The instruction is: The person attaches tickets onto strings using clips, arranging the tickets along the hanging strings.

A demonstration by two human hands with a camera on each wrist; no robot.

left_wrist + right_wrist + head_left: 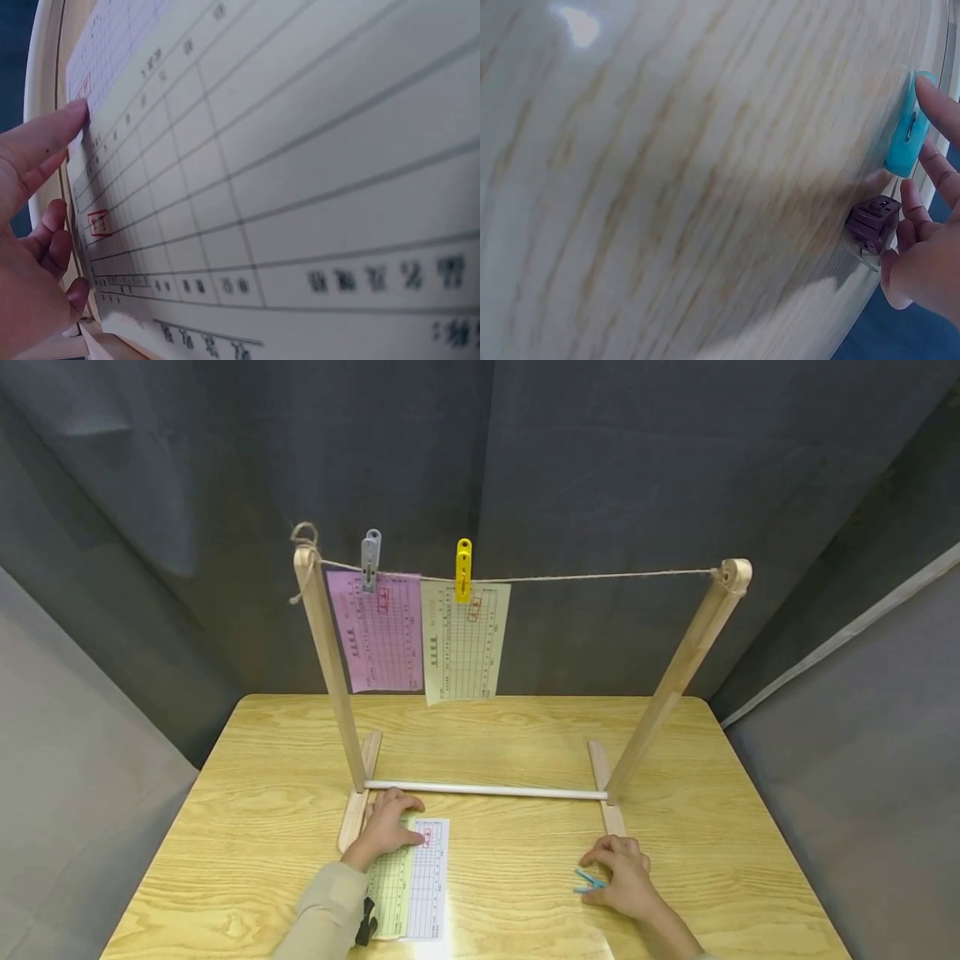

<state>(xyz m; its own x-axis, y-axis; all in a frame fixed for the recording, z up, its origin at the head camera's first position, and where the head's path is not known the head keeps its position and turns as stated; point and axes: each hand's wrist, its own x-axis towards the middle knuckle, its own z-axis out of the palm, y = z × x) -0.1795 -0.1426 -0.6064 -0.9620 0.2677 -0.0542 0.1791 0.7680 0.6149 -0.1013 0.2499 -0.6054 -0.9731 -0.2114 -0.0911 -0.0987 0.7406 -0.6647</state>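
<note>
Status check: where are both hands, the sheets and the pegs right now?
Left hand flat on table sheets. Right hand touching blue peg, dark peg beside. Two sheets already pegged on string. Nothing in the way.

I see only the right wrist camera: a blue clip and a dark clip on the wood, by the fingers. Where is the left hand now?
Observer: The left hand lies flat on two paper sheets on the table, just in front of the white rod.
Operator: Is anything already hanging?
Observer: Yes. On the string, a grey clip holds a pink sheet and a yellow clip holds a cream sheet.
Operator: Is there free space on the string?
Observer: Its right half is bare, up to the right post.
</note>
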